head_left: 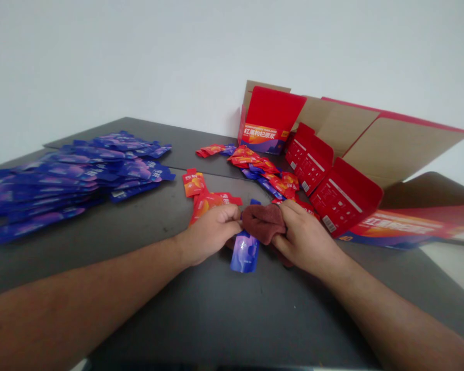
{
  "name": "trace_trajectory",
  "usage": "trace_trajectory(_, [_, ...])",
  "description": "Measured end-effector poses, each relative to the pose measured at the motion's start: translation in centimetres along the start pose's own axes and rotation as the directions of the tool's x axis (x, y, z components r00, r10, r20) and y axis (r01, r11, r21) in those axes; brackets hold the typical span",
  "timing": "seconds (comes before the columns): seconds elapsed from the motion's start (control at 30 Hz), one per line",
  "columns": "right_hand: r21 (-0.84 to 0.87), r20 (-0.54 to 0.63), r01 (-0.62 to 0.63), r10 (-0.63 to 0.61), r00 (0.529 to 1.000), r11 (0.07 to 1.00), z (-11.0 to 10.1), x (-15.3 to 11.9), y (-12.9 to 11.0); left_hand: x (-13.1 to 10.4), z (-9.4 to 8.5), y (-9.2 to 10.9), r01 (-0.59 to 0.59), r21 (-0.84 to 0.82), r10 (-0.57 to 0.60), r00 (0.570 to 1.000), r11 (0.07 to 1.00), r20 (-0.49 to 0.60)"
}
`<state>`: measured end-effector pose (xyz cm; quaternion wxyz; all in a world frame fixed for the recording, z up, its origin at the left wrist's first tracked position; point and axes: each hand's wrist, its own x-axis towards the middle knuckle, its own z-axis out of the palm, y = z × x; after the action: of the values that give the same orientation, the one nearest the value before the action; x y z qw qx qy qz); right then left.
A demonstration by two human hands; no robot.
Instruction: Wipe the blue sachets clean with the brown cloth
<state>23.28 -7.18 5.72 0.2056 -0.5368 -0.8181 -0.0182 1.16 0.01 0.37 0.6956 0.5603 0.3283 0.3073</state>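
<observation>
A blue pouch (244, 253) hangs upright over the dark table, its printed lower part showing below my fingers and its narrow top just above them. My left hand (212, 231) is closed on the pouch's left edge. In my right hand (303, 234) is a bunched brown cloth (263, 221), which lies against the pouch and covers part of it. Just behind my left hand, red pouches (209, 202) rest on the table.
Many blue pouches (96, 170) are heaped at the left. Mixed red and blue pouches (270, 170) lie behind my hands. A red box (272, 121), smaller open red boxes (340, 196) and a large carton (402, 226) stand at the right, near the wall.
</observation>
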Motion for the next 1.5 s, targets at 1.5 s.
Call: trace_trajectory(1.5, [0.105, 0.088, 0.133, -0.143, 0.986, 0.986, -0.01, -0.18, 0.16, -0.06, 0.15, 0.21, -0.079, 0.136, 0.086, 0.995, 0.988, -0.05])
